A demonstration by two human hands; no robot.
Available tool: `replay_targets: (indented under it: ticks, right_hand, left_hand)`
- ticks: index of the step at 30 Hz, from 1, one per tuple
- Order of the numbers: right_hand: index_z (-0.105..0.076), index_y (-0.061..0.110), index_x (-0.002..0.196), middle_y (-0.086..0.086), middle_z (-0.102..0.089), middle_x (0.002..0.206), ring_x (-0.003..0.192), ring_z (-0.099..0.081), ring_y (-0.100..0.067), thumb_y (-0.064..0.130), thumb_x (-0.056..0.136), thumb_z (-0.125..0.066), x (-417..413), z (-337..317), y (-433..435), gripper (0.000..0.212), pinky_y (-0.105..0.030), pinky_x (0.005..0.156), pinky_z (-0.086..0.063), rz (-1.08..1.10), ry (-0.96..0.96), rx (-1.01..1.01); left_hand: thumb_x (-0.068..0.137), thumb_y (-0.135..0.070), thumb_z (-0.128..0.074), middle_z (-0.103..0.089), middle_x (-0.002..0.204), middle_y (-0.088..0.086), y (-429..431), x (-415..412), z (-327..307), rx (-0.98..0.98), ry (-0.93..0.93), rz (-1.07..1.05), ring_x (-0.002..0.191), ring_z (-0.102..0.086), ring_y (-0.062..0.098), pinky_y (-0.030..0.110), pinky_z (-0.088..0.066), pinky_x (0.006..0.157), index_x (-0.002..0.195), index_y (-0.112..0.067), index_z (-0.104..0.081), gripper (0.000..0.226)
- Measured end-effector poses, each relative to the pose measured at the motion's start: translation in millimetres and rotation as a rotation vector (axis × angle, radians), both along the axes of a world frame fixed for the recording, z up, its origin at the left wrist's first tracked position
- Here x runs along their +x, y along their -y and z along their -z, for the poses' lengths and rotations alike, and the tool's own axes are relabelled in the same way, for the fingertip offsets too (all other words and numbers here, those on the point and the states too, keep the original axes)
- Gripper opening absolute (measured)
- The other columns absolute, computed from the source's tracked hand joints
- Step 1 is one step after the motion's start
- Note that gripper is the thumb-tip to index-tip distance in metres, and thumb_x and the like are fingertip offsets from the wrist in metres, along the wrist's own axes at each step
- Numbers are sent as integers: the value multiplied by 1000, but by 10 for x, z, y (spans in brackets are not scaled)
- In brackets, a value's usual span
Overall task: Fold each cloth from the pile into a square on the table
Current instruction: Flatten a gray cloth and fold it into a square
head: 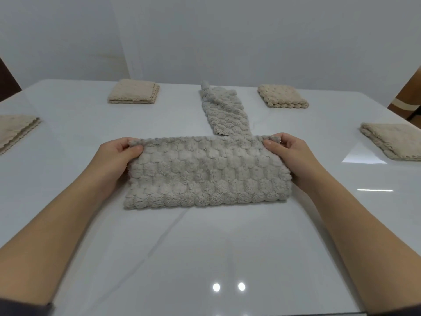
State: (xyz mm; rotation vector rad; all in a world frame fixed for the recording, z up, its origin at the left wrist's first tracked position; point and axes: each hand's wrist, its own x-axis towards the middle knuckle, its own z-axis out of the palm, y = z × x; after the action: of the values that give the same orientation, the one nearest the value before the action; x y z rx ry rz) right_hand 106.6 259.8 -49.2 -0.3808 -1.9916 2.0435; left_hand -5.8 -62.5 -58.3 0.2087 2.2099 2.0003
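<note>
While we pinch its two far corners, the fuzzy grey cloth (pixel 205 174) lies folded into a long rectangle in the middle of the table (pixel 205 247), our left hand (pixel 116 156) gripping the left corner and our right hand (pixel 293 156) the right. One second grey cloth (pixel 224 110) lies rumpled just behind it. Four folded beige ones too: back-left square (pixel 133 91), left-edge square (pixel 16 130), back-right square (pixel 282 96), right-edge square (pixel 394 140).

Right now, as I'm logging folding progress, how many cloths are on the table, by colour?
Beige cloths, folded: 4 (far left, far right, near left, near right)
Grey cloths: 2 (one grey cloth pinched at its far corners by the left hand and right hand, the other lying beyond it)
Total: 6
</note>
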Motion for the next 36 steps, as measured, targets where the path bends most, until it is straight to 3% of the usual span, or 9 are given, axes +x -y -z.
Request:
replay_targets:
  ticks: [2,5,10,13,16,19,22,30,36]
  right_hand:
    - [-64,9,87,1,-67,73,63,-65,-6,15,90,-67,-10,31,-8,7,-19,56,-50,35,30,113]
    - [-65,11,84,6,-62,71,67,-57,-8,27,87,-70,-83,159,-27,17,-24,65,-45,148,58,620]
    - [-59,22,90,5,-61,79,79,-55,-19,46,88,-63,-172,240,-28,25,-32,63,-39,253,171,1104]
    - [-58,24,105,8,-60,89,83,-55,-16,48,89,-61,-213,284,-29,29,-31,64,-38,254,212,1110]
    - [-50,27,123,9,-56,100,85,-53,-12,49,89,-61,-232,316,-33,41,-30,67,-39,247,197,1110]
    - [-46,26,129,7,-55,108,87,-53,-13,49,90,-61,-225,330,-36,48,-32,69,-43,247,195,1129]
    - [-45,25,130,5,-54,110,86,-52,-12,48,90,-61,-216,335,-33,49,-32,68,-41,249,190,1145]
    - [-46,27,128,6,-55,110,91,-54,-13,51,89,-60,-205,346,-59,47,-33,71,-43,251,191,1140]
    - [-47,26,128,4,-56,110,92,-54,-14,52,89,-60,-215,326,-55,49,-32,72,-42,220,228,1121]
  left_hand:
    - [94,-7,-54,-71,72,-7,0,-5,20,-181,-80,-26,72,-64,11,23,-50,66,85,-19,-68,20]
    - [93,-12,-54,-67,89,-6,-61,13,58,-579,-364,-79,86,-59,13,27,-42,76,96,-21,-68,17]
    - [93,-13,-54,-60,100,-2,-164,7,144,-745,-542,-121,95,-56,19,31,-42,81,121,-18,-57,29]
    - [87,-2,-54,-52,128,14,-151,-5,154,-947,-709,-160,113,-51,33,46,-43,88,133,-11,-50,46]
    - [80,5,-57,-42,145,18,-284,115,28,-981,-870,-124,129,-42,38,50,-34,104,138,-5,-48,59]
    - [97,-19,-42,-19,159,8,-707,356,-70,-987,-879,164,148,-14,24,45,-9,120,150,-10,-29,56]
    - [101,-45,-16,11,161,-3,-1115,506,56,-1092,-770,457,147,14,12,42,6,120,154,-19,1,62]
    - [91,-64,-3,12,161,-7,-641,357,252,-1244,-618,425,147,13,9,41,7,120,154,-25,5,74]
    - [97,-55,-11,9,162,-3,-196,301,255,-1232,-491,295,147,12,9,36,6,120,154,-18,3,70]
